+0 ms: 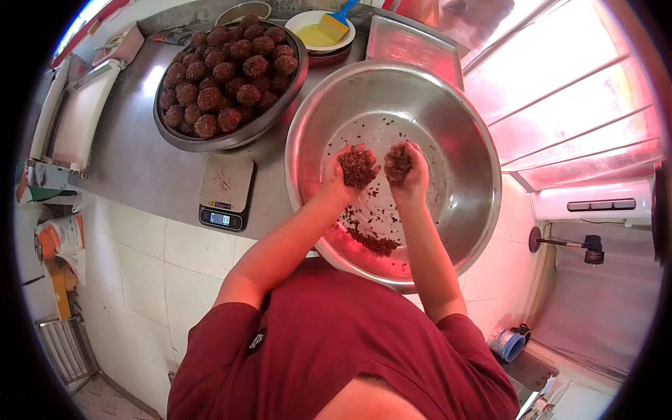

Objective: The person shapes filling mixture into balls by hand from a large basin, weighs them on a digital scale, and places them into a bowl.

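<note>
Both hands are over a large steel basin (483, 168). My left hand (337, 183) is cupped palm up around a clump of dark brown crumbly mixture (358, 166). Just to its right, my right hand (414, 178) curls its fingers around more of the same mixture, which shows at its inner side. The hands are apart from each other. On the basin's near side lies a loose heap of dark crumbs (374, 243), and scattered bits cling to the bottom. Rolled dark brown balls (241, 70) are piled in a wide round tray (203, 145) at the upper left.
A digital scale (229, 185) dusted with crumbs stands left of the basin, its display lit. Behind are a white bowl (301, 19) of yellow liquid with a blue-handled brush (336, 24) and a rectangular metal tray (413, 45). A white appliance (595, 203) is at right.
</note>
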A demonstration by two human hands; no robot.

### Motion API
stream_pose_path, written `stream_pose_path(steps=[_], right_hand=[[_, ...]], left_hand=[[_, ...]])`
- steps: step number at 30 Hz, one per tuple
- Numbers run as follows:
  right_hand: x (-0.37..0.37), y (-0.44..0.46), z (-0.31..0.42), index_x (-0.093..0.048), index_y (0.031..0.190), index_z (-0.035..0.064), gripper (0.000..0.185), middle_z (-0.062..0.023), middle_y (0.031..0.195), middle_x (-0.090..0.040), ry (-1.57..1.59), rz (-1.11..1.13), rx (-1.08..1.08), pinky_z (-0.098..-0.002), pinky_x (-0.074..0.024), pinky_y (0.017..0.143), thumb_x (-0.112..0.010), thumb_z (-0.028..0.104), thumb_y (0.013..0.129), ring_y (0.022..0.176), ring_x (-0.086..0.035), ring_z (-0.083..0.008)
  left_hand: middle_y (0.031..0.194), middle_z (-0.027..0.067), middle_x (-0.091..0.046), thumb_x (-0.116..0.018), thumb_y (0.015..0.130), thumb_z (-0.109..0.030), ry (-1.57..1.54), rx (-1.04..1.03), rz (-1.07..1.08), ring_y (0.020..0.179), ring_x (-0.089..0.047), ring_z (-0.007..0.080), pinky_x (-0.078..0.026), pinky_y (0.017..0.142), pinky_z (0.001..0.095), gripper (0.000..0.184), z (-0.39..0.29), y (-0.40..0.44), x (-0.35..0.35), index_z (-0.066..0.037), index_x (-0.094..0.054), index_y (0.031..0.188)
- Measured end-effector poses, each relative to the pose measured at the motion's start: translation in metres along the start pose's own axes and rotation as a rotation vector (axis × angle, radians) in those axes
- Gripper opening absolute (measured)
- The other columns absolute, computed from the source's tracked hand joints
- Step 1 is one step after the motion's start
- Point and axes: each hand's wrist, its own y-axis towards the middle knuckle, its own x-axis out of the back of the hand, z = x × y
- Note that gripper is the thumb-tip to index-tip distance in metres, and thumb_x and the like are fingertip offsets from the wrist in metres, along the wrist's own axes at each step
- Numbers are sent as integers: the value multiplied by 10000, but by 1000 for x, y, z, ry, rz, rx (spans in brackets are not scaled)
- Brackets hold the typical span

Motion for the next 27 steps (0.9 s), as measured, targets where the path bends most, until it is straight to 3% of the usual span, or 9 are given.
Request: stream_pose_path(steps=[4, 7, 8, 11, 14, 17, 20, 23, 27], right_hand=[[-16, -3, -37, -578, 834, -21, 98, -73, 810, -595, -690, -50, 510, -253, -432, 766, -523, 57, 852, 767, -551, -176], [-16, -8, -41, -579, 851, -37, 100, -106, 846, -604, -819, 89, 716, -276, -438, 787, -525, 46, 840, 823, -555, -176], [-14, -11, -40, -600, 897, -36, 137, -141, 968, -624, -910, 106, 711, -329, -423, 893, -522, 58, 836, 939, -577, -211], [-16, -13, -41, -630, 985, -43, 205, -152, 1113, -623, -1024, 210, 786, -353, -384, 983, -501, 69, 871, 1104, -557, -247], [-20, -14, -47, -638, 1041, 1, 256, -113, 1230, -588, -1182, 131, 773, -434, -220, 1098, -514, 146, 870, 1231, -490, -270], [-22, -13, -47, -644, 1069, 24, 272, -98, 1239, -586, -1340, 95, 795, -455, -154, 1114, -506, 177, 891, 1269, -454, -253], [-13, -10, -45, -655, 1015, 39, 246, -88, 1228, -591, -1487, 85, 894, -479, -105, 1119, -509, 190, 886, 1271, -448, -248], [-14, -14, -35, -649, 934, 38, 204, -78, 1166, -616, -1590, 198, 1023, -497, -134, 1110, -517, 178, 865, 1252, -469, -243], [-16, -15, -28, -620, 842, 33, 157, -100, 1036, -642, -1466, 322, 1079, -496, -181, 1101, -516, 151, 849, 1128, -556, -253]], left_hand=[[1031, 120, -633, -413, 935, -280, -43, -70, -25, 968, -609, 287, -484, 904, 426, 322, 26, 3, -13, -40, -595, 1047], [989, 95, -643, -414, 940, -255, -65, -60, -110, 956, -618, 245, -491, 889, 391, 277, 30, -2, -36, -62, -608, 988], [1003, 86, -634, -413, 945, -255, -61, -72, -33, 961, -610, 237, -485, 893, 381, 272, 31, -1, -31, -65, -599, 1002], [1046, 61, -607, -410, 959, -259, -5, -130, 136, 979, -584, 211, -467, 909, 350, 261, 31, 7, -14, -73, -571, 1047], [1089, 55, -580, -402, 975, -265, 160, -236, 156, 1008, -561, 191, -452, 918, 324, 264, 37, 14, -14, -76, -540, 1096], [1121, 86, -561, -392, 989, -259, 409, -327, 117, 1039, -552, 185, -453, 910, 312, 276, 37, 13, -14, -66, -516, 1143], [1089, 22, -567, -417, 981, -407, 185, -207, -93, 1003, -553, 165, -449, 918, 308, 340, 38, 0, -41, -110, -536, 1098], [1129, 56, -558, -441, 961, -461, 241, -215, -134, 1036, -553, 160, -465, 887, 287, 447, 39, -5, -52, -75, -510, 1175], [963, 19, -593, -475, 938, -491, 280, -243, -149, 909, -578, 124, -484, 792, 265, 422, 42, 1, -41, -89, -568, 1029]])
